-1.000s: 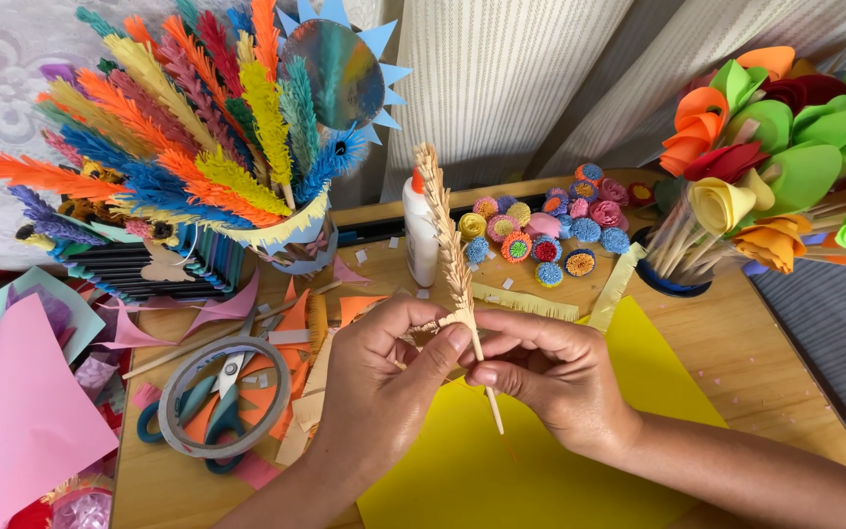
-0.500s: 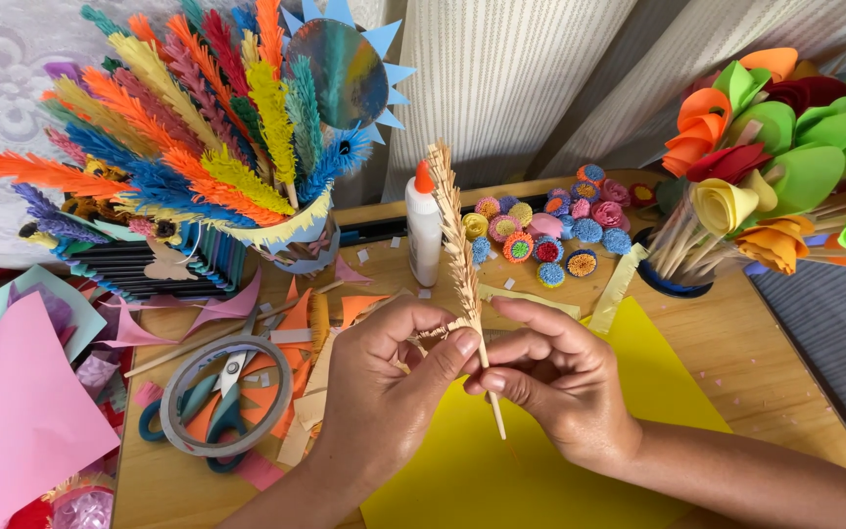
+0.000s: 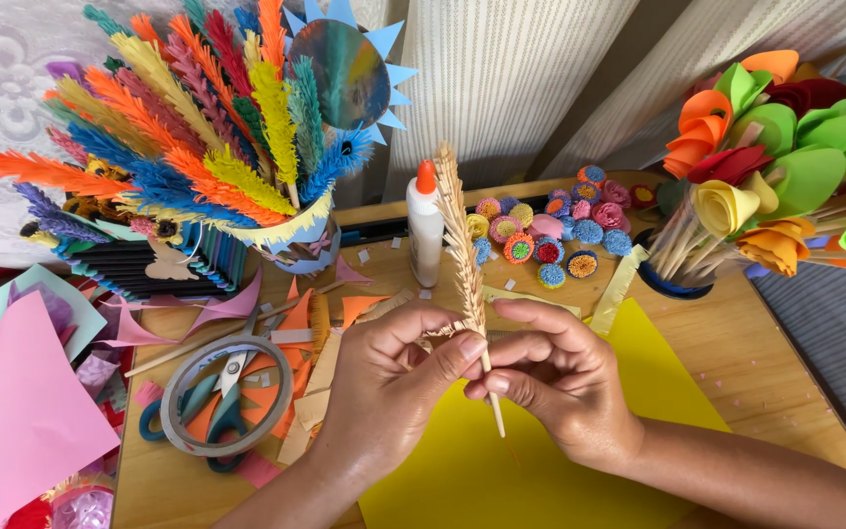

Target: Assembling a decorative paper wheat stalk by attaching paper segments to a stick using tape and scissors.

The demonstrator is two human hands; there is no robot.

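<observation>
1. The left hand (image 3: 384,387) is curled nearly closed, thumb and forefinger pinching the lower fringe of a tan paper wheat stalk (image 3: 457,235) just above its wooden stick (image 3: 494,409).
2. The right hand (image 3: 560,377) sits at the left hand's three o'clock, touching it, fingers folded in and pinching the same stick just below the fringe.
3. The stalk stands near the middle of the table. Its long axis runs almost upright, the fringed tip leaning towards eleven o'clock and the bare stick end pointing down to five o'clock.
4. Under both hands lies a yellow paper sheet (image 3: 658,362) on the wooden table (image 3: 766,362).
5. At the stalk's twelve o'clock, just behind it, stands a white glue bottle (image 3: 425,235), a slim upright cylinder with an orange cap.
6. At nine o'clock of the left hand, a tape roll (image 3: 227,397) rings a pair of teal-handled scissors (image 3: 212,402).
7. Up at ten o'clock, a cup of coloured paper feathers (image 3: 198,147) fans out.
8. At one o'clock lie small quilled paper rounds (image 3: 550,230); further, at two o'clock, a blue holder of paper roses (image 3: 766,147).
9. Pink paper (image 3: 12,411) lies at far nine o'clock.
</observation>
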